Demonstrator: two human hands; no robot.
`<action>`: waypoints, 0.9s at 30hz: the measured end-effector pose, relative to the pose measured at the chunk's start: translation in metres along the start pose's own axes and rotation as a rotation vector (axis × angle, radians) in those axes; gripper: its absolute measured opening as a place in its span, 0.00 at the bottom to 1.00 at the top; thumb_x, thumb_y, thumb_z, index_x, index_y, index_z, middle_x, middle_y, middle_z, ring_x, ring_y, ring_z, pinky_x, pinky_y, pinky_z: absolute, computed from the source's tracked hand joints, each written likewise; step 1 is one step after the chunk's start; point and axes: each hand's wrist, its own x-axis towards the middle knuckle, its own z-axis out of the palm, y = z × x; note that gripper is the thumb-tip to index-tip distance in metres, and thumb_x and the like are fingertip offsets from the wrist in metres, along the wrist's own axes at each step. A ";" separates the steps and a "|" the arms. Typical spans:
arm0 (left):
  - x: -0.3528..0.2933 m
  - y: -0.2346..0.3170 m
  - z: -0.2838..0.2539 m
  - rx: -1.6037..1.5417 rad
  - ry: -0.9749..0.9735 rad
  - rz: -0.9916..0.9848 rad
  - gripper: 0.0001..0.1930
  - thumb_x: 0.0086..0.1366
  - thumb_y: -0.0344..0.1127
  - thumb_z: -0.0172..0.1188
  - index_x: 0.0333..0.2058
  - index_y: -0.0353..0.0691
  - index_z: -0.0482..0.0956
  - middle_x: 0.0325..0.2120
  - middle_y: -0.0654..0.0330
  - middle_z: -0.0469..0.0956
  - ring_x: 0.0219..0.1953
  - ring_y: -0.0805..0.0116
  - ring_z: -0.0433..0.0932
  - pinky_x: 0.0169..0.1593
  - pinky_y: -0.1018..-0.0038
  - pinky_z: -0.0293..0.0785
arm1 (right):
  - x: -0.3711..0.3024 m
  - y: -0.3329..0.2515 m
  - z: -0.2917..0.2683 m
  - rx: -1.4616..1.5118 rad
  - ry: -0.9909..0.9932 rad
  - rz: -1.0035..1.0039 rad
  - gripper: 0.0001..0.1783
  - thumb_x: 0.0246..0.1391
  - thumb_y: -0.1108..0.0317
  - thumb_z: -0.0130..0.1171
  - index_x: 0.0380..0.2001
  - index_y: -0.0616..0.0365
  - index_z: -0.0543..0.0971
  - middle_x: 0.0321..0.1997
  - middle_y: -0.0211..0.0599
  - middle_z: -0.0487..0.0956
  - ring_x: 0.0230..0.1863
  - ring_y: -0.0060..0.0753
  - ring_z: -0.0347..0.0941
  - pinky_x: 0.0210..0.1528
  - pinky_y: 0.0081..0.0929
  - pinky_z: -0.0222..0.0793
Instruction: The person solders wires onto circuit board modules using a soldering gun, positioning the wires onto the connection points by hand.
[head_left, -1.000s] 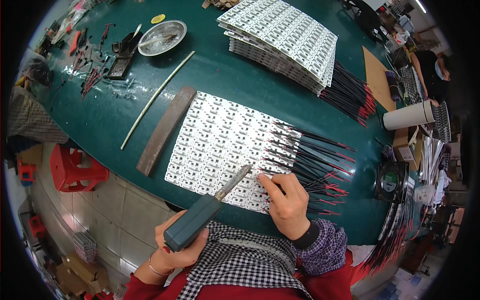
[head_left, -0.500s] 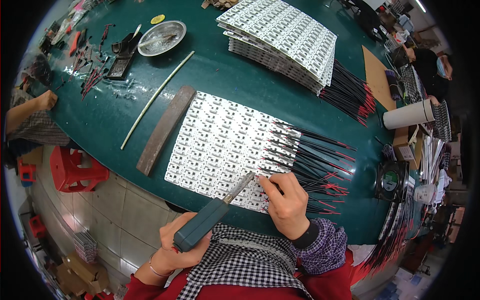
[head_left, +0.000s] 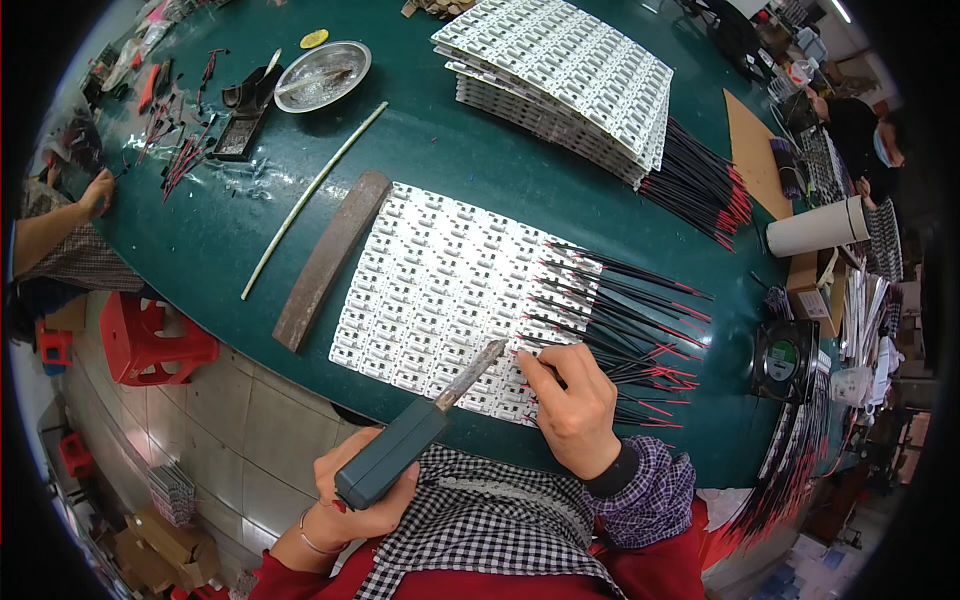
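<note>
In my left hand is a soldering iron with a thick green handle. Its metal tip points up and right, over the lower right part of a white circuit board panel. My right hand is closed in a pinch at the panel's right side, its fingertips on a thin black wire with a red end, beside the iron's tip. Several black and red wires run from the panel's right part out over the table. A dark brown bar lies along the panel's left edge.
A stack of white panels with wires stands at the back. A metal bowl, a black box and a thin pale stick lie at the left. A black fan stands right. Another person's hand is at the left edge.
My left hand has drawn the soldering iron slightly down and left. My right hand stays in place. The other person's hand at the left has shifted a little.
</note>
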 end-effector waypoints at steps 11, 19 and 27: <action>-0.006 -0.005 0.001 0.031 -0.013 0.014 0.13 0.50 0.20 0.70 0.37 0.28 0.84 0.33 0.50 0.84 0.29 0.62 0.85 0.33 0.74 0.80 | 0.001 0.007 0.003 0.143 0.043 0.074 0.22 0.35 0.86 0.60 0.39 0.61 0.84 0.35 0.35 0.77 0.34 0.37 0.75 0.30 0.32 0.73; -0.005 -0.004 0.004 -0.078 -0.029 -0.096 0.12 0.49 0.19 0.71 0.35 0.28 0.83 0.31 0.52 0.84 0.27 0.64 0.84 0.32 0.76 0.78 | 0.003 0.008 0.004 0.175 0.049 0.063 0.22 0.34 0.86 0.60 0.38 0.63 0.84 0.35 0.37 0.77 0.34 0.38 0.75 0.30 0.33 0.74; -0.013 -0.005 -0.002 0.052 -0.049 -0.014 0.14 0.49 0.22 0.71 0.37 0.28 0.84 0.31 0.51 0.84 0.27 0.62 0.84 0.32 0.74 0.80 | 0.004 0.006 0.001 0.163 0.030 0.061 0.21 0.35 0.87 0.60 0.38 0.64 0.84 0.35 0.37 0.77 0.34 0.38 0.75 0.30 0.31 0.74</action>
